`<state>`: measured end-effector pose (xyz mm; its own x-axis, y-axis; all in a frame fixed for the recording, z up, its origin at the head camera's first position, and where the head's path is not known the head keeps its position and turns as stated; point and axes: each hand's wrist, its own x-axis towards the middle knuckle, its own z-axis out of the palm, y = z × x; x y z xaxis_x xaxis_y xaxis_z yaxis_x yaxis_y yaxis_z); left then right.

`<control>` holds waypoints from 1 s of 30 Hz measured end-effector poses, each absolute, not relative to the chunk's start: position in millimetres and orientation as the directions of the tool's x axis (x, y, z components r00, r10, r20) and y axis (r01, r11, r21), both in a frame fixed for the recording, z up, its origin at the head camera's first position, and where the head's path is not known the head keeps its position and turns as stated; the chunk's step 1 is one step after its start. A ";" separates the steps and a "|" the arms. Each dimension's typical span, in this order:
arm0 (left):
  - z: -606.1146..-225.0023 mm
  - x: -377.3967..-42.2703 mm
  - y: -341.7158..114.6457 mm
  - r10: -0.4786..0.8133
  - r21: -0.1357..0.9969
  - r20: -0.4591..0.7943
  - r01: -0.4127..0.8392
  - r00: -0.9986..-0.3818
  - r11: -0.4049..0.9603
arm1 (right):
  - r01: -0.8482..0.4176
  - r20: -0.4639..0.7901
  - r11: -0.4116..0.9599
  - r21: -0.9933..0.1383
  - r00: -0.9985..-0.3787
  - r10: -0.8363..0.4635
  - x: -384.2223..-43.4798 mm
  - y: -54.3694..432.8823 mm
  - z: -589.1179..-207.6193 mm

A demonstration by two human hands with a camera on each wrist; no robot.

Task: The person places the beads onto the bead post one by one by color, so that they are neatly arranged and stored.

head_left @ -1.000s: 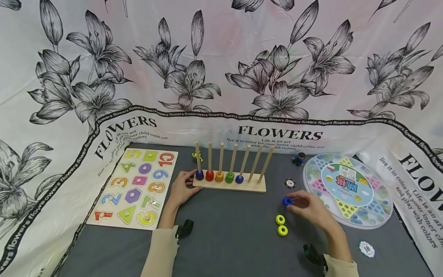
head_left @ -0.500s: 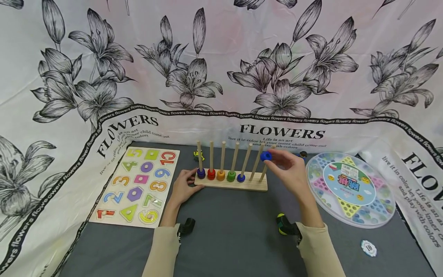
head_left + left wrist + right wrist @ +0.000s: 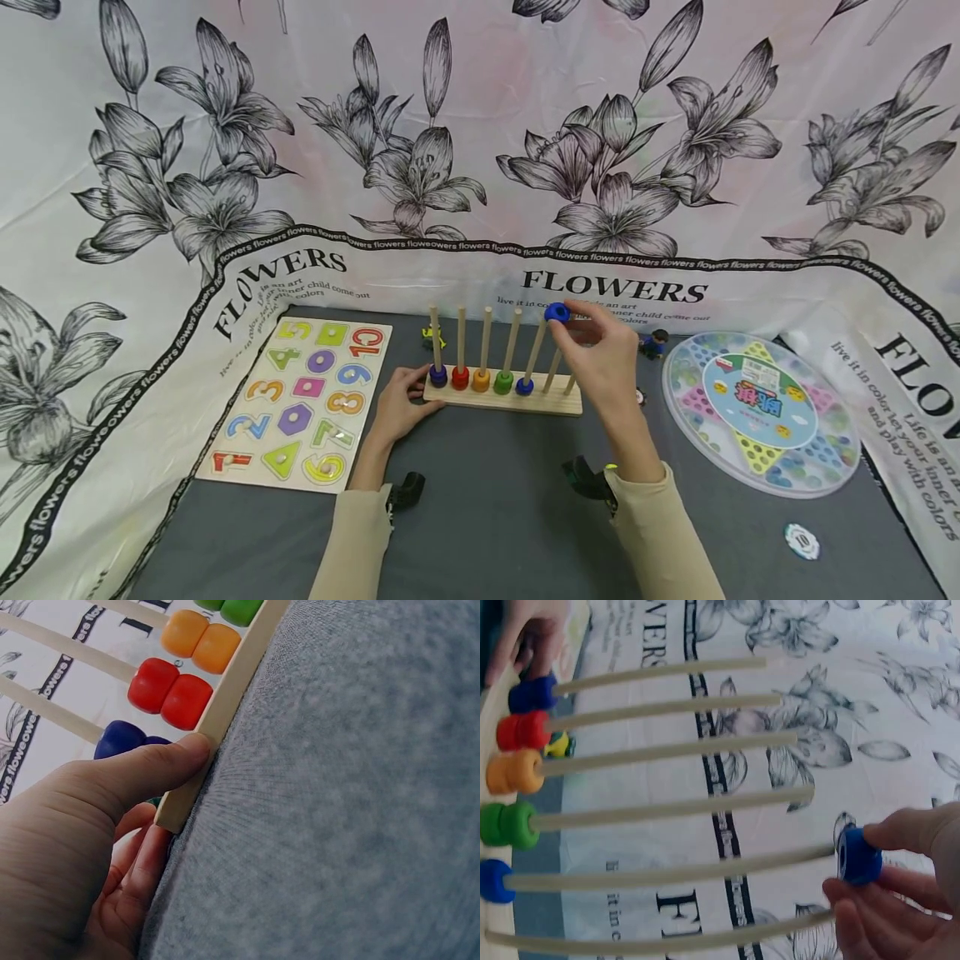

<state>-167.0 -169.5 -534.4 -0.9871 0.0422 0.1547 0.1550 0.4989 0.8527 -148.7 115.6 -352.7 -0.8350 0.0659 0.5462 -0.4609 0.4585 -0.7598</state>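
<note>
A wooden peg stand (image 3: 543,403) with several upright pegs stands on the grey cloth. From its left end, pairs of dark blue (image 3: 438,377), red (image 3: 460,377), orange (image 3: 482,381) and green beads (image 3: 503,382) sit low on pegs. One blue bead (image 3: 525,387) is at the foot of the peg beyond the green pair. My left hand (image 3: 401,407) grips the stand's left end, thumb on the front edge, fingers behind. My right hand (image 3: 606,354) pinches another blue bead (image 3: 859,856) right at the top of that same peg, the bead's hole facing the peg tip.
A number puzzle board (image 3: 295,417) lies at left, a round game box (image 3: 761,414) at right. A small toy figure (image 3: 654,342) and a yellow-green toy (image 3: 432,337) are at the back. A white chip (image 3: 802,542) lies front right. Printed cloth (image 3: 420,275) rises behind.
My right hand has lifted the blue bead off the table area at right and carried it left and up to the peg top. My left hand keeps its grip on the stand.
</note>
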 end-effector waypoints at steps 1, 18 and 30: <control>-534.3 -167.3 -169.0 0.045 0.854 0.155 0.156 -0.987 0.497 | -0.456 0.549 0.476 -0.752 -0.833 0.071 -149.4 113.7 -352.1; -533.2 -167.3 -168.9 0.049 0.851 0.157 0.160 -0.986 0.500 | -0.400 0.590 0.670 -0.625 -0.805 0.070 -152.7 93.5 -363.0; -535.4 -168.1 -170.1 0.057 0.835 0.191 0.193 -0.980 0.515 | -0.287 0.471 0.719 -0.632 -0.880 0.062 -149.9 87.5 -399.8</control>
<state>-168.1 -170.1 -535.4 -0.9800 0.0568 0.1910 0.1926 0.5151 0.8352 -149.9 87.5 -399.8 -0.8802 0.0624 0.4705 -0.2871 0.7194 -0.6325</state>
